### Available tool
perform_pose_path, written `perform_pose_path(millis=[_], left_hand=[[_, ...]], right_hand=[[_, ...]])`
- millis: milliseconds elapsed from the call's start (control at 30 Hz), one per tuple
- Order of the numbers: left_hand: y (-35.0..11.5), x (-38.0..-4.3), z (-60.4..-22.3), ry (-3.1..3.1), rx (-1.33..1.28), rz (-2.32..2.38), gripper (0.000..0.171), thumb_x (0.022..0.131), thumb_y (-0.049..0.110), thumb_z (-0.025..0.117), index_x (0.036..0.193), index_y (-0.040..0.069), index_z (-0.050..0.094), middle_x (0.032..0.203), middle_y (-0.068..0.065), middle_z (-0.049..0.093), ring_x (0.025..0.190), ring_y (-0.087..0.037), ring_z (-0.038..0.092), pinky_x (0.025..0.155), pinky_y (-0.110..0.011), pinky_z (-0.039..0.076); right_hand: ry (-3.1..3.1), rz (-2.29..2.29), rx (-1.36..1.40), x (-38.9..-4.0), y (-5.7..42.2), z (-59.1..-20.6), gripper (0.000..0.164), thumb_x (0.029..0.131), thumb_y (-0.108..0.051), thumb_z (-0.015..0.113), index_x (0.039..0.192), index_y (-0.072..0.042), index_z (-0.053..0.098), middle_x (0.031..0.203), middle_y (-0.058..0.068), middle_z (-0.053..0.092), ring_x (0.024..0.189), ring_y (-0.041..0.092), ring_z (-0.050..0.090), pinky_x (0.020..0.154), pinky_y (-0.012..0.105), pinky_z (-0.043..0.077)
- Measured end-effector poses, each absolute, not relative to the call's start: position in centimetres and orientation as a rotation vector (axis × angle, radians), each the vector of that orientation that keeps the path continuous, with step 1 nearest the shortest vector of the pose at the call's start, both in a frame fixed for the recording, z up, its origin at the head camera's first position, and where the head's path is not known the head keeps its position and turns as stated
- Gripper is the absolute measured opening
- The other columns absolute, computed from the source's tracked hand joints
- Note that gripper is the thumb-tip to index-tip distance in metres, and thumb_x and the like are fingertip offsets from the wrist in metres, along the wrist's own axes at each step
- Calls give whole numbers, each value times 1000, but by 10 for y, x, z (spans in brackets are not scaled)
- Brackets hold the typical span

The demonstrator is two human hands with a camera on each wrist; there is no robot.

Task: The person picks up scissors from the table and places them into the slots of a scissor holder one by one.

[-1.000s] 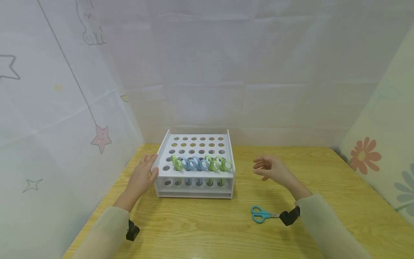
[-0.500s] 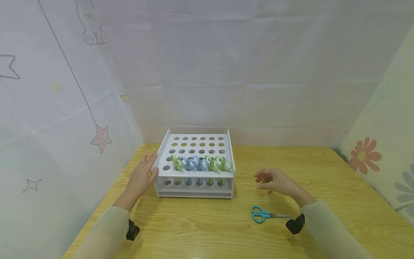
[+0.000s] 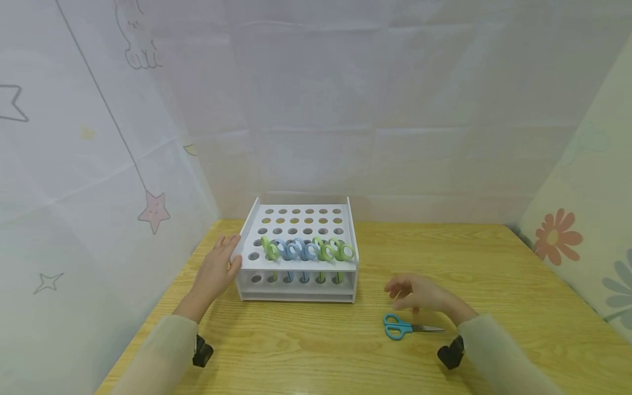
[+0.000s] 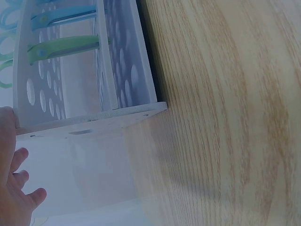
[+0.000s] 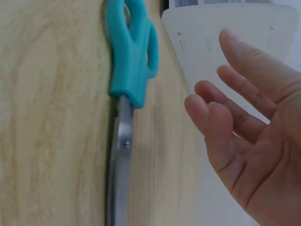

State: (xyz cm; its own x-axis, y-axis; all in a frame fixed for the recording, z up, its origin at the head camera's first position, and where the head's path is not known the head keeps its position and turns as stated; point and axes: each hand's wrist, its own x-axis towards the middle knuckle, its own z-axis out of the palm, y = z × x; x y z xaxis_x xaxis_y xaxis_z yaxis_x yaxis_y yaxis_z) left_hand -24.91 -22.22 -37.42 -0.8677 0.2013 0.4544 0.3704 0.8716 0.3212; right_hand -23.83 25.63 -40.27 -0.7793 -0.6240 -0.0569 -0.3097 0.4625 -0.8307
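A white rack (image 3: pixel 302 265) with rows of round holes stands on the table. Several scissors with light green handles (image 3: pixel 344 251) and pale blue handles (image 3: pixel 291 250) stand upright in its front holes, blades down. My left hand (image 3: pixel 214 272) rests against the rack's left side, its thumb at the front edge. A pair of teal-handled scissors (image 3: pixel 399 327) lies flat on the table at the right, blades pointing right. Just beyond it hovers my right hand (image 3: pixel 423 293), fingers loosely bent and holding nothing. In the right wrist view, these fingers (image 5: pixel 235 122) are apart from the scissors.
The wooden table (image 3: pixel 296 351) carries the rack left of centre. A pale cloth wall (image 3: pixel 316 109) hangs behind it, with printed cloth on both sides. Each wrist wears a small black camera (image 3: pixel 451 353).
My right hand has come down and toward me, closer to the teal scissors, whose blades are now uncovered by the wrist camera. My left hand and the rack stay put.
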Motion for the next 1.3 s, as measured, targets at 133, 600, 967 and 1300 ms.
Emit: perform_pose_path(millis=[133, 600, 967, 1300], left_hand=[[-222, -248, -374, -2629, -420, -568, 51, 92, 17, 48, 139, -1, 37, 139, -19, 39, 133, -40, 21, 103, -56, 21], [-222, -247, -373, -2643, -414, -568, 51, 93, 17, 48, 139, 0, 36, 139, -18, 39, 133, -38, 20, 104, -56, 21], [-221, -247, -372, -2642, -406, -556, 51, 93, 18, 48, 139, 0, 37, 139, -17, 39, 133, -38, 21, 104, -55, 22], [-221, -248, -372, -2645, -408, -558, 51, 93, 18, 48, 139, 0, 36, 140, -17, 39, 133, -38, 21, 103, -56, 21]], right_hand=[[2346, -1208, -801, -238, 256, -408, 35, 84, -12, 66, 114, 3, 55, 101, 16, 55, 81, 24, 56, 43, 26, 46], [2307, -1147, -795, -234, 251, -422, 29, 81, -14, 70, 106, -2, 61, 98, 10, 58, 84, 24, 54, 71, 30, 48], [2295, -1121, -842, -231, 248, -425, 20, 79, -11, 71, 96, -4, 63, 84, 7, 58, 69, 15, 49, 59, 25, 45], [2287, -1142, -844, -231, 248, -423, 20, 79, -5, 69, 92, 0, 55, 79, 5, 55, 67, 13, 48, 56, 23, 44]])
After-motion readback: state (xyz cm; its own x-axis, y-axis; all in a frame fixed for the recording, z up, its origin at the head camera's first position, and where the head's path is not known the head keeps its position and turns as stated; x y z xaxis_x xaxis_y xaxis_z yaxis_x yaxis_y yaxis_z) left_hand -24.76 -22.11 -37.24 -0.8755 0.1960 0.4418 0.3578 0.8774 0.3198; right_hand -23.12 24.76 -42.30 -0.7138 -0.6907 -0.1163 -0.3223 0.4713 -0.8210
